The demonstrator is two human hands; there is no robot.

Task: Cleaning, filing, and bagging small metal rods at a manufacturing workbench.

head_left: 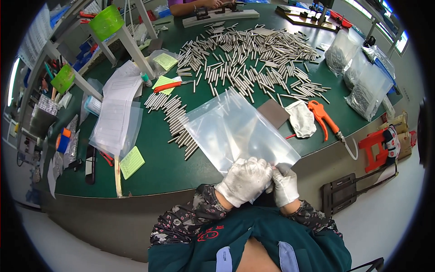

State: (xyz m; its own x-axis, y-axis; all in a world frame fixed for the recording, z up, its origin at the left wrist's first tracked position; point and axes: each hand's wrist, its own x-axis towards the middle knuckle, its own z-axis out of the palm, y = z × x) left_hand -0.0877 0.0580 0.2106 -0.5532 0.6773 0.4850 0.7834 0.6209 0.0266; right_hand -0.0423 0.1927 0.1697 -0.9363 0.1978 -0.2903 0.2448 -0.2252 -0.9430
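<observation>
Both my hands wear white gloves and meet at the near edge of a clear plastic bag (226, 131). My left hand (244, 181) is closed on that edge, its fingers curled. Close beside it, my right hand (285, 185) pinches the same edge. The bag spreads flat over the green table (172, 177) and looks to have nothing inside. Under its far corner and beyond lie loose metal pins (244, 54) in a wide heap. A neater row of pins (174, 115) lies left of the bag.
Right of the bag are a brown pad (273, 113), a white glove (301, 119) and an orange air gun (322, 118). Filled plastic bags (369, 90) stand at the right edge. Papers (120, 106) and an orange-handled tool (167, 86) lie left. Another person's arm (192, 6) shows across the table.
</observation>
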